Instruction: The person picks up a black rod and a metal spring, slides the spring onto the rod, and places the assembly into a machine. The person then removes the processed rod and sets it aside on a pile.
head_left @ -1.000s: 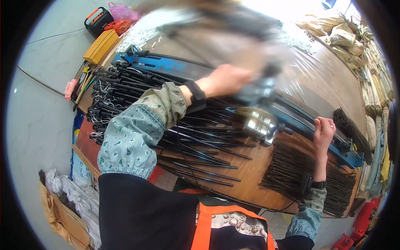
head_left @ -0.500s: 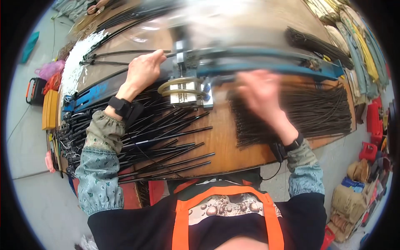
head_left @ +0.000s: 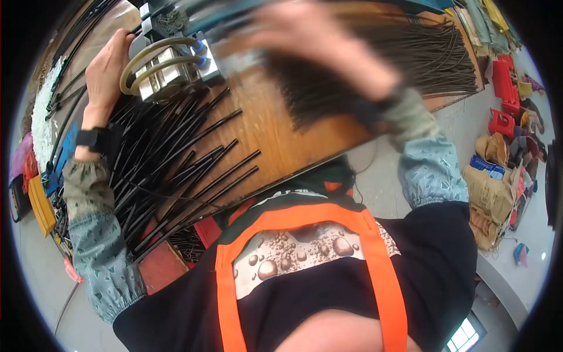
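My left hand [head_left: 107, 73] is beside a small metal clamping device [head_left: 161, 73], its fingers pinched together. A thin black rod [head_left: 136, 29] appears to pass from the fingertips toward the device. Two yellowish hoses [head_left: 141, 58] with blue fittings loop over the device's front. My right hand [head_left: 302, 32] reaches over the far side of the bench, smeared by motion, so its fingers and anything in them are unclear. Below that hand lies a wide bundle of thin dark rods [head_left: 410, 61]. Many black rods [head_left: 176, 155] fan out under and in front of my left forearm.
The wooden bench [head_left: 258, 108] has its near edge just ahead of my apron. A blue rail [head_left: 410, 4] runs along the back. White scraps [head_left: 42, 111] lie at left, by a yellow box [head_left: 41, 205]. Red containers [head_left: 502, 121] and tan bags [head_left: 492, 182] stand at right.
The whole view has tilted and shifted, bringing the bench higher and further left in the picture. My right hand has swung farther over the bench. My left hand stays beside the device.
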A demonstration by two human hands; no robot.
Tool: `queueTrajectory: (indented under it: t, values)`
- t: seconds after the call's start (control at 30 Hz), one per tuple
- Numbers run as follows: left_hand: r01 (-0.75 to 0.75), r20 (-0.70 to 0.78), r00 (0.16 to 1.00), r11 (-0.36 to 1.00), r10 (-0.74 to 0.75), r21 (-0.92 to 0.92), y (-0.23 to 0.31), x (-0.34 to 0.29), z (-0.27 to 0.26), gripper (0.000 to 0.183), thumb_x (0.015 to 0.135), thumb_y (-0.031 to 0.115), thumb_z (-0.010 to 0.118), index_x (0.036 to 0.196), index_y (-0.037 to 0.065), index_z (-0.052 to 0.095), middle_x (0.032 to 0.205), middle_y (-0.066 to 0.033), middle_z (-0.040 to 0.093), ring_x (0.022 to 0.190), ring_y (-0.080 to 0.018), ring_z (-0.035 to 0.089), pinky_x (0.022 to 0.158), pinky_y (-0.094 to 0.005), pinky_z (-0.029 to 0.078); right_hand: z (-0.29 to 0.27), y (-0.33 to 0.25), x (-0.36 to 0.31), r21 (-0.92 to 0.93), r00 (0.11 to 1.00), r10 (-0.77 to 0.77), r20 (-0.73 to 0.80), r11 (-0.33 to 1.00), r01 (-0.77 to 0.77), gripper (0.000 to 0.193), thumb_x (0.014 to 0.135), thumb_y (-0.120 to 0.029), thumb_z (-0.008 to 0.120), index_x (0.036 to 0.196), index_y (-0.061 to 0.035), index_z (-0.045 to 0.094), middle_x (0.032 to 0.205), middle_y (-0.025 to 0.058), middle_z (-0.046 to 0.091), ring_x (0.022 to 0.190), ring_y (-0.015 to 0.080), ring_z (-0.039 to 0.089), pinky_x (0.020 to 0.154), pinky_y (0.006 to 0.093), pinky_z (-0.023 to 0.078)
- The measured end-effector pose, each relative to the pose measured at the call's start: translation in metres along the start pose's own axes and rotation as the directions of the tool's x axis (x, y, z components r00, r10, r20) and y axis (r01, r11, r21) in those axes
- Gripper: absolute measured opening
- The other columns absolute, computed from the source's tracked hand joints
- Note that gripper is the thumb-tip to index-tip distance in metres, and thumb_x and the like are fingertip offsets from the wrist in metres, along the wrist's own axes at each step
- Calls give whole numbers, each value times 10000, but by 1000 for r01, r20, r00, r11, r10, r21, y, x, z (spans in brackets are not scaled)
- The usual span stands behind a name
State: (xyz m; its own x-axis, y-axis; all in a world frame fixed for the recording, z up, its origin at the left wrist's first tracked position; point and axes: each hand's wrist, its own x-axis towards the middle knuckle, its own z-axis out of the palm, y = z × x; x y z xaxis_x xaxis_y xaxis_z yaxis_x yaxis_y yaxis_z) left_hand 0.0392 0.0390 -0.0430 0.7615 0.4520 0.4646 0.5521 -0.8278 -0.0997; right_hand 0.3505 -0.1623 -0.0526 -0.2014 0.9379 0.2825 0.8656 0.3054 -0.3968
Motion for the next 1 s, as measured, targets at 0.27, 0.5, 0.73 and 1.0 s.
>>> queueTrajectory:
  t: [0.27,0.5,0.73,1.0]
  values:
    - [-157,-164,940,807,298,569,-62,-20,-26,201,970,302,535,1149,234,597,835,-7,670,711,-227,663,643,-385,489,5,-44,-118,-188,979,-167,116,964,187,336,712,-353,758,789,-110,538,757,33,550,839,226,569,749,346,427]
    - [107,429,896,993,-117,48,139,-108,-106,29,777,158,666,804,153,655,751,-26,631,754,-243,636,703,-436,460,10,-45,-106,81,977,-80,196,995,65,207,803,-201,735,791,-61,582,717,105,576,692,316,585,607,412,466]
    - [74,215,976,983,-37,-167,156,-142,-59,92,803,133,624,870,100,571,833,-75,534,848,-280,570,584,-402,468,-6,-67,-84,228,840,279,466,879,-419,142,908,-159,639,896,-18,652,669,89,596,618,168,562,591,324,463]
    - [169,402,915,885,22,-434,178,-100,-84,77,841,95,592,907,94,552,777,-123,543,665,-344,600,559,-440,506,19,-67,-84,476,972,157,176,851,-223,156,908,-201,642,934,-64,712,743,104,681,705,235,667,647,324,512]
